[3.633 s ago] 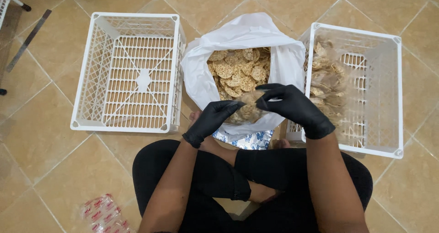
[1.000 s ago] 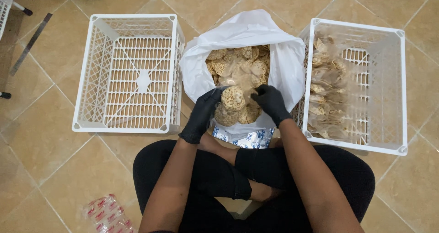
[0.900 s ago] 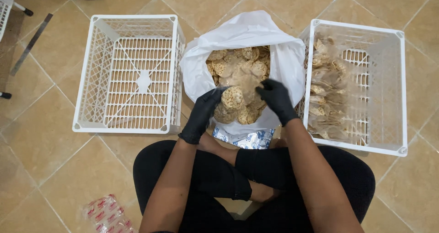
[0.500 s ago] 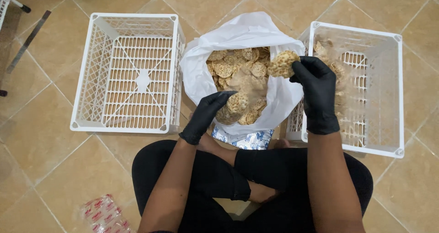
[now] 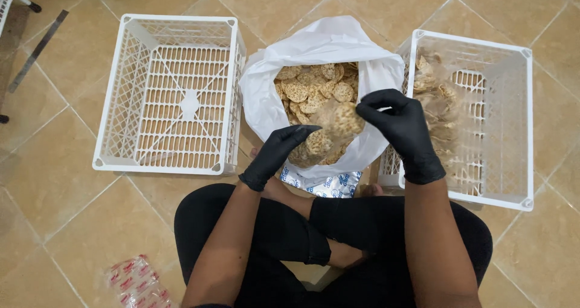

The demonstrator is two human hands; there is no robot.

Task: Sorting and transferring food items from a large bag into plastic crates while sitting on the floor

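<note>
Round crackers (image 5: 314, 90) are heaped in the white plastic bag (image 5: 314, 42), which stands open on the tiled floor (image 5: 72, 223) between two white crates. One cracker (image 5: 347, 119), blurred, is seen just left of the right hand (image 5: 402, 129), at the bag's right rim; whether it is pinched by the curled fingers (image 5: 368, 105) cannot be told. The left hand (image 5: 278, 154) is laid at the bag's near rim, fingers loosely bent against a small stack of crackers (image 5: 314, 148); a firm grip is not confirmed. The right hand is nearer the right crate (image 5: 525, 120), partly filled with clear packs of crackers. The left crate (image 5: 175, 96) holds nothing visible. A printed wrapper (image 5: 136, 281) lies on the floor near the left knee.
</note>
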